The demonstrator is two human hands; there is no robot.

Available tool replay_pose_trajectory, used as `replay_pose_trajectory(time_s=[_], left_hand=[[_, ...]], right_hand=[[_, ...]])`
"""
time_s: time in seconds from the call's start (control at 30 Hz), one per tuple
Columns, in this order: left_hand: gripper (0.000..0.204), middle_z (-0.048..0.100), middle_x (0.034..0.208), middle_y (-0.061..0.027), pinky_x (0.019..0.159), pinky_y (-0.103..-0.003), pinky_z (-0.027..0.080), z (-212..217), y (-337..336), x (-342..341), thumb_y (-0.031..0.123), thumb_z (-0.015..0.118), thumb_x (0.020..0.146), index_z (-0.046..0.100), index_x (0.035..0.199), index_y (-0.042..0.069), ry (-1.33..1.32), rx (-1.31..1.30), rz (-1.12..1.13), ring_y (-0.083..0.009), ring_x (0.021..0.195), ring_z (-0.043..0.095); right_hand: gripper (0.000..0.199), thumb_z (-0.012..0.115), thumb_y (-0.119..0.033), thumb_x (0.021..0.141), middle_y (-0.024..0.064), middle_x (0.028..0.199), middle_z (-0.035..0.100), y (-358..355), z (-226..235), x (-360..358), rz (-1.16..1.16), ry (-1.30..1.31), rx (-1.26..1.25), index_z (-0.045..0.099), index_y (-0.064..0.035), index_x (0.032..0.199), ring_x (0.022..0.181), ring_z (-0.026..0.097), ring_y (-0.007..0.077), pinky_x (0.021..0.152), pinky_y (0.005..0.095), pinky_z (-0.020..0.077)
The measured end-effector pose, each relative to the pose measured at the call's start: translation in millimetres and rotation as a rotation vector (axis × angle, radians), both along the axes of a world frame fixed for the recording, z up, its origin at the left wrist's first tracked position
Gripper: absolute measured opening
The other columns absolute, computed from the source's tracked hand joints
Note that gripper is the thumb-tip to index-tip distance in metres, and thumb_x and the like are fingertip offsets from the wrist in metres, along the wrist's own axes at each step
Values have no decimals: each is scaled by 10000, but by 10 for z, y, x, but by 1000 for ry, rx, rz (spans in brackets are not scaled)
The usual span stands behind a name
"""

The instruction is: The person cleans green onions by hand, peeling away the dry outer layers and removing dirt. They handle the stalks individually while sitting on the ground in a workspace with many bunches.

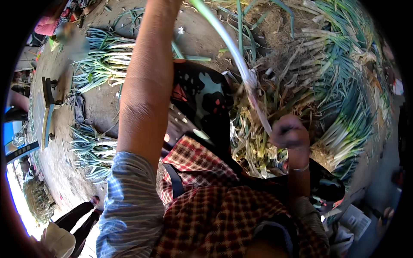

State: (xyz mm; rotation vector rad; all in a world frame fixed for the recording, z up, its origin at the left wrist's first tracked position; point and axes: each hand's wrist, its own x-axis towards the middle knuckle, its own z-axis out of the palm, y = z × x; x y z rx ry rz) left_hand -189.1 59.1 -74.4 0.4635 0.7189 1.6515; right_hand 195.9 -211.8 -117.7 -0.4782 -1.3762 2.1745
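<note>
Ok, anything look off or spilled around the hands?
Mainly the dry peelings strewn near the right hand: tangled and ragged, unlike the neater onion bundles on the left. A stray green leaf also lies apart from those bundles.

- Left hand: cut off at far edge.
- Onion (234, 49): far end cut off.
- Right hand (291, 131): blurred, grip unclear.
- Far-left person (45, 26): cut off.

Long onion stalk (233, 49), slender and gently curved: green at the upper edge, glossy white along the shaft, purplish-brown below; aslant, its narrow lower end at the closed right hand (290, 131).
</note>
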Motion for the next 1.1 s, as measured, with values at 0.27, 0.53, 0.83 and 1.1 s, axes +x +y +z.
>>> replay_pose_trajectory(time_s=[0.27,0.53,0.83,1.1], left_hand=[[265,445,534,-54,387,-322,389,-208,315,-152,367,425,941,482,840,128,86,35,-20,-192,427,432],[226,451,577,-41,401,-289,403,171,70,414,303,421,944,480,867,99,-23,5,-51,-176,452,445],[426,254,457,55,327,-249,277,39,175,639,521,362,933,345,666,190,-114,88,-410,-98,355,283],[365,267,466,36,307,-239,251,-96,343,407,456,362,953,318,720,178,-28,-58,-188,-96,338,279]], right_hand=[[287,591,-140,869,81,955,614,221,7,-479,-769,-37,268,575,-19,1128,703,555,100,594,195,464],[448,367,-300,984,67,673,574,373,216,-783,-425,-145,-132,460,73,1214,416,455,99,387,229,396],[316,481,-228,949,49,593,544,-11,377,-967,-946,-278,361,632,32,848,491,474,68,447,215,367],[145,604,22,751,124,669,583,-1086,601,-389,-599,-656,999,600,67,889,477,530,188,461,278,417]])
